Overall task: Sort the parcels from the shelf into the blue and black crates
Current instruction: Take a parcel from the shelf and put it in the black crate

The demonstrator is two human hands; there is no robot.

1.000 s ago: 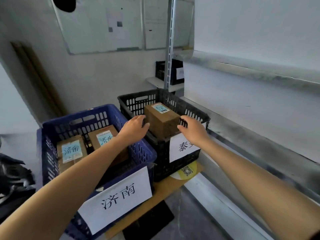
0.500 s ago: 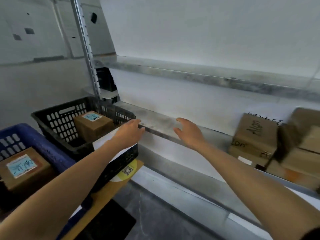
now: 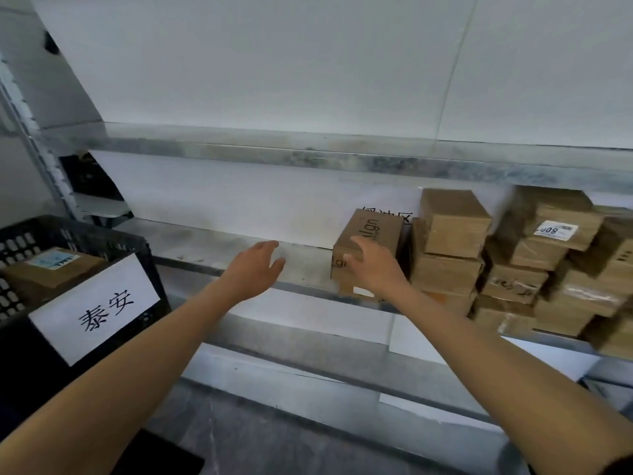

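A parcel depot: metal shelf [image 3: 219, 245] stacked with parcels [image 3: 452, 221], labelled black crate [image 3: 85, 231]

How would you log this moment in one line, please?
phase: reach; left hand: open, above shelf; right hand: open, at leftmost cardboard parcel; black crate: holds labelled parcel

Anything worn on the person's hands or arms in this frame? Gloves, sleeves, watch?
Left hand and right hand are bare: no gloves, rings or watch visible. Both forearms are uncovered down to the frame edge. A dark sliver by the right arm at the bottom corner may be a sleeve hem; cannot tell.
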